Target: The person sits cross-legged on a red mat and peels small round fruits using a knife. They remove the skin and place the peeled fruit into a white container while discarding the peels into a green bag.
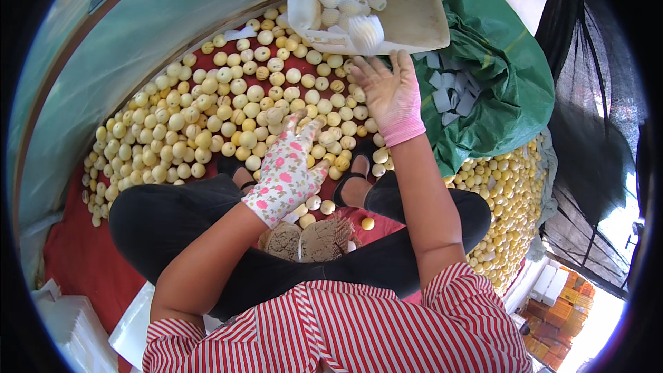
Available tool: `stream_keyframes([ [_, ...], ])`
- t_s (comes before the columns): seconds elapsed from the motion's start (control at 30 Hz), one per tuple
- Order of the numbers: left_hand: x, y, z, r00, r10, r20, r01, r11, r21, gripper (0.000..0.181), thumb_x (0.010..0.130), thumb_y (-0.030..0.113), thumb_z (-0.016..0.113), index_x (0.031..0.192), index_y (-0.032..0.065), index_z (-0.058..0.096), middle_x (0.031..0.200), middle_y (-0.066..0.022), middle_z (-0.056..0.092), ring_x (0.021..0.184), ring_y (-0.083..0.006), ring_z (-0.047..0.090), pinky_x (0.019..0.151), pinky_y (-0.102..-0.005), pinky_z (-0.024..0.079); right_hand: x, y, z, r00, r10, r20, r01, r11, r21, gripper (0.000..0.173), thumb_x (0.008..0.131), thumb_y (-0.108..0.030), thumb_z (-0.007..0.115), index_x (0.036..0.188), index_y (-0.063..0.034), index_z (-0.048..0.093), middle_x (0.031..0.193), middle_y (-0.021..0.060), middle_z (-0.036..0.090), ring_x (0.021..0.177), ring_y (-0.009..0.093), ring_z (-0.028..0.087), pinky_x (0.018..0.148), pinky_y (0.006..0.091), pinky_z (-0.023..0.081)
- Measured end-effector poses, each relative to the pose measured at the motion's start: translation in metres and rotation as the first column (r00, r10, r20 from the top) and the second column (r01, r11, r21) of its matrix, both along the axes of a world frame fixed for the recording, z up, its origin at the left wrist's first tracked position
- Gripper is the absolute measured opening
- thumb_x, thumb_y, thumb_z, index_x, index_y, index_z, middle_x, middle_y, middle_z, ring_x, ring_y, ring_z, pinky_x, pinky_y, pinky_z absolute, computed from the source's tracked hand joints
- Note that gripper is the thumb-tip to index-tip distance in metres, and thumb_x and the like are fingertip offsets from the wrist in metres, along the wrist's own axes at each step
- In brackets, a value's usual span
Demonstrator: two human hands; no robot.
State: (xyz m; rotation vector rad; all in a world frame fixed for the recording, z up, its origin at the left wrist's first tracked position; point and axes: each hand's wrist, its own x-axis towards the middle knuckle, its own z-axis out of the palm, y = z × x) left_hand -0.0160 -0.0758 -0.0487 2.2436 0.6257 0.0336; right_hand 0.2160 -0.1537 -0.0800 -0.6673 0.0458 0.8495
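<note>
Pale yellow round fruits, some dark-striped, apparently pepino melons [239,86], are spread over a red cloth [93,264]. My left hand [285,176], in a white floral glove, reaches over them with fingers apart; contact with the fruit under its fingertips cannot be made out. Palm up and fingers spread, my right hand [391,98] wears a pink glove with a pale palm. Just beyond its fingertips, a blurred white foam net sleeve [366,34] appears at the near rim of a white plastic tub [414,20]. Inside the tub lie several net-wrapped fruits [349,5].
A green plastic sack [497,67] holding flattened foam nets [456,94] stands right of the tub. More fruit [500,212] is heaped beyond my right knee. A brown plush seat [323,241] lies between my legs. White foam boxes [77,326] stand lower left; orange crates [559,313] are lower right.
</note>
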Motion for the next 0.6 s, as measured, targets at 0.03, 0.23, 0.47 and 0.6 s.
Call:
stream_keyframes([
  [0.03,0.002,0.001,-0.003,1.0,0.008,-0.024,-0.01,0.998,-0.059,0.069,0.08,0.018,0.078,0.142,0.0104,0.049,0.152,-0.0202,0.034,0.136,-0.0385,0.043,0.109,-0.0455,0.042,0.014,-0.005,-0.008,0.975,-0.075,0.208,0.132,0.953,-0.273,0.063,0.098,-0.033,0.059,0.149,-0.0047,0.035,0.149,0.0183,0.039,0.122,0.035,0.054,0.099,0.0473,0.051],
  [0.23,0.007,0.001,-0.038,0.999,-0.009,-0.045,0.0,0.977,-0.213,0.062,0.08,0.015,0.078,0.137,0.0073,0.053,0.145,-0.0169,0.045,0.133,-0.0334,0.048,0.108,-0.0404,0.044,0.126,-0.098,-0.117,0.548,0.512,0.661,0.737,0.077,-0.671,0.061,0.084,-0.024,0.068,0.139,-0.0061,0.052,0.136,0.0231,0.054,0.117,0.038,0.058,0.098,0.0417,0.05],
  [0.47,0.012,-0.01,-0.066,0.981,-0.105,-0.163,0.042,0.935,-0.352,0.048,0.084,0.015,0.071,0.129,0.0028,0.058,0.132,-0.018,0.056,0.119,-0.0349,0.058,0.101,-0.0414,0.049,0.225,-0.172,-0.17,0.458,0.857,0.235,0.812,-0.297,-0.502,0.073,0.083,-0.023,0.068,0.15,-0.0191,0.038,0.141,0.0234,0.05,0.124,0.041,0.052,0.105,0.0448,0.043],
  [0.6,0.023,-0.008,-0.067,0.967,-0.121,-0.223,0.012,0.899,-0.438,0.047,0.086,0.016,0.072,0.128,0.0019,0.058,0.124,-0.0178,0.06,0.116,-0.0334,0.061,0.097,-0.0402,0.051,0.255,-0.168,-0.183,0.51,0.852,0.116,0.72,-0.349,-0.6,0.074,0.085,-0.023,0.067,0.152,-0.0216,0.035,0.137,0.0246,0.052,0.12,0.042,0.056,0.102,0.0469,0.046],
])
